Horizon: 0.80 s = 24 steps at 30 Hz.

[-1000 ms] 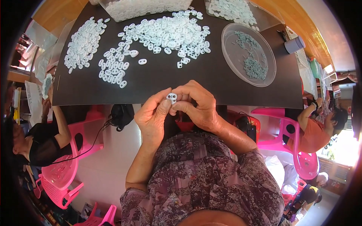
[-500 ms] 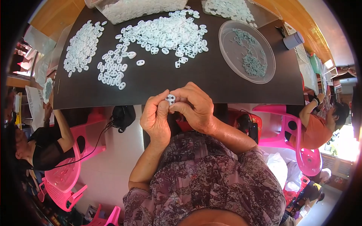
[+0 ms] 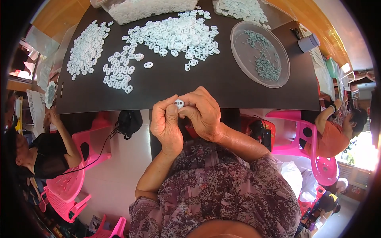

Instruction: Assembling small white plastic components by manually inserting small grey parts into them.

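Note:
Just over the table's near edge, my left hand (image 3: 166,126) and my right hand (image 3: 204,115) pinch one small white plastic piece (image 3: 179,103) between thumbs and fingers. Dark holes show in its face; the fingertips cover its sides. Past my hands, a big heap of similar white holed pieces (image 3: 174,35) spreads over the dark table (image 3: 158,81). A smaller cluster of white oval pieces (image 3: 119,71) lies left of it, with another pile of ovals (image 3: 87,47) at the far left. To the right, a round clear tray (image 3: 248,59) holds many tiny grey-green screw-like bits (image 3: 266,69).
Clear bins of white pieces (image 3: 149,11) (image 3: 242,11) stand along the back. A grey-lidded container (image 3: 308,43) sits at the right edge. People work on both sides, near pink plastic chairs (image 3: 65,182) (image 3: 326,169). A dark bag (image 3: 130,123) hangs below the table edge.
Both hands have shifted slightly, still gripping the white piece, which has tilted so less of its face shows. The person at the left has moved an arm.

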Tool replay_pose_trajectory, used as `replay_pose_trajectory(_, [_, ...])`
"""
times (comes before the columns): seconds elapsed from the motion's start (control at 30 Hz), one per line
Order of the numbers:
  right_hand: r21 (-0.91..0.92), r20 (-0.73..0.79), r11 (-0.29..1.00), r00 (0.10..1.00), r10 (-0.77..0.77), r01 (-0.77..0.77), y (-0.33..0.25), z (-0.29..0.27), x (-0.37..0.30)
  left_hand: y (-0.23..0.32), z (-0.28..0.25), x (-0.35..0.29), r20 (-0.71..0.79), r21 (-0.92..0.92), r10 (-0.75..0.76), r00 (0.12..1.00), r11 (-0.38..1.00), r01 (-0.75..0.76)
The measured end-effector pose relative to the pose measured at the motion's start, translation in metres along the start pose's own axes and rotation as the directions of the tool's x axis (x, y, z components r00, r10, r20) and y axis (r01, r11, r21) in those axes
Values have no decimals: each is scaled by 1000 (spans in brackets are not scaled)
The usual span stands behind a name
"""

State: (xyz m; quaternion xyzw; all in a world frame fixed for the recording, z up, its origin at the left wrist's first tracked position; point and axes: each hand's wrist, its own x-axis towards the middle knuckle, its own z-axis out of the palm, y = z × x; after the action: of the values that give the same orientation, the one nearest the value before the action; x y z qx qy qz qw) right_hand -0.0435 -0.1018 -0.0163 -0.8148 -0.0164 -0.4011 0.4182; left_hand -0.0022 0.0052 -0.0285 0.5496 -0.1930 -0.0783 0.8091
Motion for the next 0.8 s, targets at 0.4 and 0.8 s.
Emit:
replay_pose_trajectory(0.4, [-48, -40, 998, 998, -45, 43, -7, 2, 8, 10, 4, 4, -19, -41, 16, 1000, 999, -17])
replay_pose_trajectory(0.8, [-86, -73, 986, 987, -146, 139, -2, 6, 10, 1, 8, 6, -23, 66, 130, 991, 989, -128])
